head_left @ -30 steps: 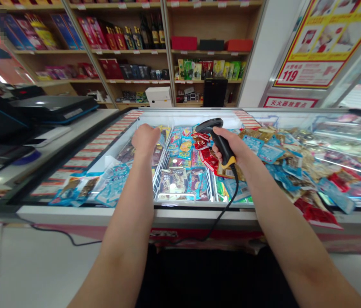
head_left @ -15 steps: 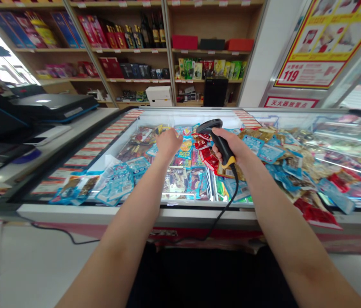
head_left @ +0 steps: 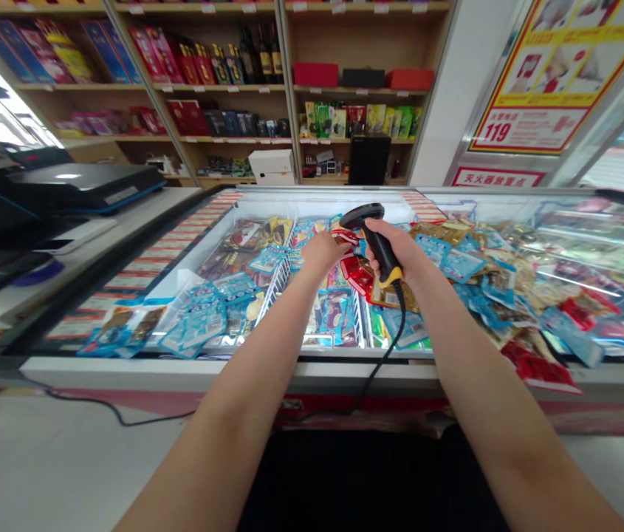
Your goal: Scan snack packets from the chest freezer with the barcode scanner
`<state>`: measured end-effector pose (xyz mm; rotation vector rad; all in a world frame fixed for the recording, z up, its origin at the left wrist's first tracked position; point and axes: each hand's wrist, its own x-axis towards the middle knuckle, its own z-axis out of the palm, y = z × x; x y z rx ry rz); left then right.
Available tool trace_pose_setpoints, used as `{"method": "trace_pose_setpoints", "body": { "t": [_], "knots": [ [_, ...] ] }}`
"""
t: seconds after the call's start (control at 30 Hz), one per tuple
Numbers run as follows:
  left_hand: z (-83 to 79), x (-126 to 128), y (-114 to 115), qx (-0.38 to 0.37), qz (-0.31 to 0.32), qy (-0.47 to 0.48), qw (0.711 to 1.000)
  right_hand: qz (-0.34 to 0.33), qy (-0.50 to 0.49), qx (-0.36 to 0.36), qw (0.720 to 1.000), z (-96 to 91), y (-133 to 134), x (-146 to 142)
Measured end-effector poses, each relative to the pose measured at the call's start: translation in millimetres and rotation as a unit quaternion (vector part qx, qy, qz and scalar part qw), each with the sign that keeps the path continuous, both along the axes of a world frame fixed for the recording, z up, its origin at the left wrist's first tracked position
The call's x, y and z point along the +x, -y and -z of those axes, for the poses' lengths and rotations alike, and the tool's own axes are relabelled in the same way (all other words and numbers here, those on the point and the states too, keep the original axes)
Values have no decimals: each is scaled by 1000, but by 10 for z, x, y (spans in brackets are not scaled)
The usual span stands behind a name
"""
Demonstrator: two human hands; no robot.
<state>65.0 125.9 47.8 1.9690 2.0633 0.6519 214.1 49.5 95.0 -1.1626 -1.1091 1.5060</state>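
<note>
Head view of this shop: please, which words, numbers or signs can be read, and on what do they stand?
"119" on the red-and-yellow poster.
"灭火器放置点" on the white sign with red border.
Any text on the freezer packets, the shelf boxes and the barcode scanner is too small or blurred to read.

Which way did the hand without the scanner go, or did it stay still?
Yes, it moved. The left hand went rightward, past the white wire divider, toward the barcode scanner.

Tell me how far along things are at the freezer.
Done: nothing shows as finished; the packets lie in the freezer. In hand: the right hand grips the scanner; the left hand touches red packets. Left: the packets heaped across the freezer.
</note>
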Motion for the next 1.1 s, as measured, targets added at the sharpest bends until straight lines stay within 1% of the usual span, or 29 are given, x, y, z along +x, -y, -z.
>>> {"method": "trace_pose_setpoints", "body": {
  "t": [0.1,0.2,0.37,0.6,0.8,0.87,1.1],
  "knots": [
    [48,-44,-97,-18,5,26,999,3,-5,-3,1000,8,-16,10],
    [82,-124,-174,-19,14,51,998,3,-10,-5,1000,16,-25,18],
    [72,-246,-225,5,48,75,996,11,-11,-6,1000,18,-21,14],
    [44,-312,-210,14,45,139,989,7,-19,-13,1000,26,-29,11],
    [-40,-303,-205,92,26,166,981,12,-52,-1,999,45,-57,26],
    [-57,-304,-201,107,26,184,977,13,-63,2,998,45,-64,33],
    [-96,-267,-122,102,53,211,971,20,-99,17,995,24,-49,58]
  ]
}}
